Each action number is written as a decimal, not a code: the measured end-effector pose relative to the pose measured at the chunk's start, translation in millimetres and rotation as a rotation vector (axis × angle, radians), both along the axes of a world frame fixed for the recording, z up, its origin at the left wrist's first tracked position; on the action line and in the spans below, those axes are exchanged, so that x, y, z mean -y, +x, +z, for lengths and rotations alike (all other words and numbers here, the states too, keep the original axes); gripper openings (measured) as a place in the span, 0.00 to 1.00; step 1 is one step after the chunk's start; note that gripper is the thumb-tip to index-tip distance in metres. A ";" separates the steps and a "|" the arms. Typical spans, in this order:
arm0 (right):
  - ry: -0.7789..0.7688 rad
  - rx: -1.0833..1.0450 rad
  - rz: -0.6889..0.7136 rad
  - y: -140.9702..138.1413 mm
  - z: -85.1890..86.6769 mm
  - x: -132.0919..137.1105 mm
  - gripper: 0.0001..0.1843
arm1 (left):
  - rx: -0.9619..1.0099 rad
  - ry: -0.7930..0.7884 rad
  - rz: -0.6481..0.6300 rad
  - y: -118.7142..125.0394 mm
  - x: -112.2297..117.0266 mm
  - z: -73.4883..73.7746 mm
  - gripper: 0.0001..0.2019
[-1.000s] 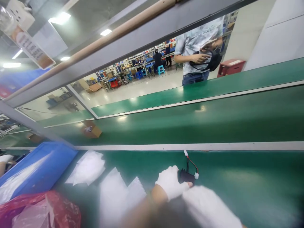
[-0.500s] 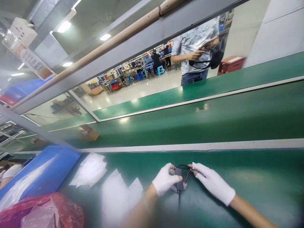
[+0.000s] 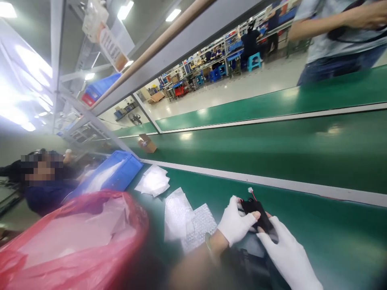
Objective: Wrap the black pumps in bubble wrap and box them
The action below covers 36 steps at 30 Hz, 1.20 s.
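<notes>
A black, box-shaped electronic module (image 3: pixel 262 214) is held tilted between both hands above the green work surface. My left hand (image 3: pixel 237 222), in a white glove with bare fingertips, grips its left end, thumb on top. At the right end, my right hand (image 3: pixel 286 250), gloved alike, closes around the module's edge. A red and black wire lead with a small white connector (image 3: pixel 250 190) sticks up behind the module. Below the hands lies a blurred dark object (image 3: pixel 252 264) that I cannot make out. Bubble-wrap bags (image 3: pixel 199 227) lie just left of my left hand.
A pink plastic bag (image 3: pixel 127 225) and a blue bin (image 3: pixel 121 177) stand at left. White pouches (image 3: pixel 153 180) are piled near the bin. A pale ledge (image 3: pixel 211 174) borders the green belt (image 3: pixel 272 149), which carries a cardboard box (image 3: pixel 147 143). Other people are at left and across the belt.
My view has swung left. My right hand has left the wires and come onto the module, which is now held by both hands; the white connector now shows.
</notes>
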State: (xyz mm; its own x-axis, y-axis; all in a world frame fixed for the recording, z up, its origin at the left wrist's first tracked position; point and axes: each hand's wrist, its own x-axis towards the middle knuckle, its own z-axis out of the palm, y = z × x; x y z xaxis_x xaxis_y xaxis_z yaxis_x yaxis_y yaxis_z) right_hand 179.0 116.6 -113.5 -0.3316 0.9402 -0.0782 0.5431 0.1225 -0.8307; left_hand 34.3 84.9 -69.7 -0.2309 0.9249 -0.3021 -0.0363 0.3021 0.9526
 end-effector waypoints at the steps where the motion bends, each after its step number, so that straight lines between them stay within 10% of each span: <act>1: -0.061 -0.041 -0.035 0.2 -1.2 -1.8 0.28 | -0.147 0.001 -0.005 -6.3 8.9 6.1 0.27; 5: -0.348 -0.252 -0.202 3.0 -0.2 -3.9 0.45 | -0.865 -0.271 0.135 -38.4 43.7 17.2 0.19; 10: -0.436 -0.452 -0.199 3.5 0.2 2.2 0.48 | -1.054 -0.574 0.173 -62.8 49.5 -6.6 0.15; 15: -0.396 -0.516 -0.212 8.8 -4.5 11.9 0.44 | -1.045 -0.383 0.075 -51.9 33.8 -13.3 0.08; 23: -0.292 -0.506 -0.074 30.4 2.1 25.2 0.29 | -0.977 0.065 -0.199 -18.5 -9.1 21.8 0.08; 29: -0.131 -0.323 0.083 45.9 5.9 20.1 0.22 | -1.229 0.141 -0.385 -12.8 -25.8 57.0 0.07; 36: -0.146 -0.239 0.099 50.7 9.4 17.3 0.22 | -1.475 0.157 -0.313 -3.1 -30.0 50.3 0.05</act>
